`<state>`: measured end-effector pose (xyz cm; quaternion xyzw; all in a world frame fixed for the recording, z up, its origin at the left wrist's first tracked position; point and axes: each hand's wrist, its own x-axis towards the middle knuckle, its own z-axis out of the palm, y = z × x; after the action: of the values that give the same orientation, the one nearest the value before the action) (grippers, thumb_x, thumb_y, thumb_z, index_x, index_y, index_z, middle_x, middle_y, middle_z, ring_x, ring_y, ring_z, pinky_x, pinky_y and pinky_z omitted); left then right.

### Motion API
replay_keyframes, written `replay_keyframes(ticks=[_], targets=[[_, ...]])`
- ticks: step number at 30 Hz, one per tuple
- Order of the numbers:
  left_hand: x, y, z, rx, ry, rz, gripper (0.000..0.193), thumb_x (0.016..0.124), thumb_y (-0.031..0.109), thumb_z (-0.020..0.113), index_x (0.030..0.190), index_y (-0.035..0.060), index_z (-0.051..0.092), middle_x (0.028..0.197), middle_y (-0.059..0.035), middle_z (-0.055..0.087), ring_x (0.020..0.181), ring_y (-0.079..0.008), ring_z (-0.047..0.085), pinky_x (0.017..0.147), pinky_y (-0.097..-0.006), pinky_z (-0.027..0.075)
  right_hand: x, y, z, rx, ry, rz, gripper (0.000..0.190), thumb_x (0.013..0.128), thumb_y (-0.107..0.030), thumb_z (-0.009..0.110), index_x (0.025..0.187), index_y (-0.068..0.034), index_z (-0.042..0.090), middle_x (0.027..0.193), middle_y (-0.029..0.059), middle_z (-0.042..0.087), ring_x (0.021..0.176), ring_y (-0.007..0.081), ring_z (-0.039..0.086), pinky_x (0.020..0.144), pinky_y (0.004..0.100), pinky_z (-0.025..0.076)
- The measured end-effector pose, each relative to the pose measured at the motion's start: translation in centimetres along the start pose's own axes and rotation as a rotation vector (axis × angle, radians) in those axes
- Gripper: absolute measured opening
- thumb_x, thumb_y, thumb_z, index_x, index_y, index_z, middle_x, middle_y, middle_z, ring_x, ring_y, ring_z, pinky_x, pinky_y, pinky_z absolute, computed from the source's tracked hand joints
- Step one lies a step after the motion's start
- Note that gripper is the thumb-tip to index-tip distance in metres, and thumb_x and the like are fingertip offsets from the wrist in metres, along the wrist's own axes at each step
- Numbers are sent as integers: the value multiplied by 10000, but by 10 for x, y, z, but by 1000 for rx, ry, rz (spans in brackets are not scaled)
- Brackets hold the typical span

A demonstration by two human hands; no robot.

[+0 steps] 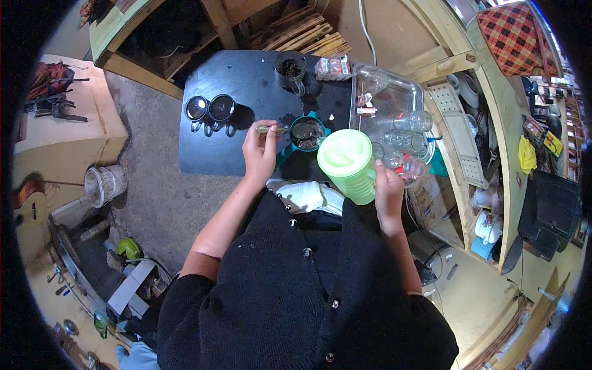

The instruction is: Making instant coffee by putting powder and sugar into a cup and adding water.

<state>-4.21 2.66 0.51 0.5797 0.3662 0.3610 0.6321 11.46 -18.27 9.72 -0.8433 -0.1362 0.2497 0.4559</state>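
Note:
My left hand (262,150) holds a spoon (273,130) by its handle, with the bowl end over a teal strainer (312,115) that has dark wet matter in it. In my right hand (388,189) is the handle of a light green lidded plastic pitcher (347,159). The pitcher is tilted, its spout close to the strainer's right side. What lies under the strainer is hidden. Beyond it stands a glass mug (290,71) with dark matter inside. Two dark mugs (222,108) stand side by side at the left of the black table (203,152).
A clear plastic tray (387,74) holds small wrappers at the table's right. Several glass bottles (411,143) lie beside the pitcher. A small printed carton (333,68) sits at the far edge. Wooden shelves (492,138) with dishes stand right; a white bucket (105,186) is at the left.

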Motion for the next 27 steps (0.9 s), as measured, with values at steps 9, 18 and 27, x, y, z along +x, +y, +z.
replay_keyframes(ticks=[9, 18, 27], targets=[[-2, 11, 3, 452, -141, 383, 89, 909, -5, 547, 991, -32, 571, 941, -124, 595, 824, -185, 634, 723, -286, 538, 2, 6, 1, 25, 16, 30, 483, 977, -282, 504, 599, 15, 457, 547, -26, 414, 546, 62, 367, 494, 288, 314], [-1, 12, 13, 350, -30, 293, 101, 866, -18, 559, 966, -10, 567, 898, -142, 592, 818, -269, 626, 707, -327, 516, 5, 15, -1, -40, -9, -17, 490, 977, -295, 498, 603, 17, 445, 542, -18, 410, 540, 68, 366, 495, 297, 319], [-3, 8, 15, 437, -88, 337, 79, 922, -11, 492, 996, -28, 514, 964, -136, 558, 845, -209, 633, 734, -295, 536, 2, 5, 2, 21, -18, 32, 476, 977, -287, 503, 618, 24, 477, 550, -22, 430, 550, 60, 378, 498, 286, 324]])
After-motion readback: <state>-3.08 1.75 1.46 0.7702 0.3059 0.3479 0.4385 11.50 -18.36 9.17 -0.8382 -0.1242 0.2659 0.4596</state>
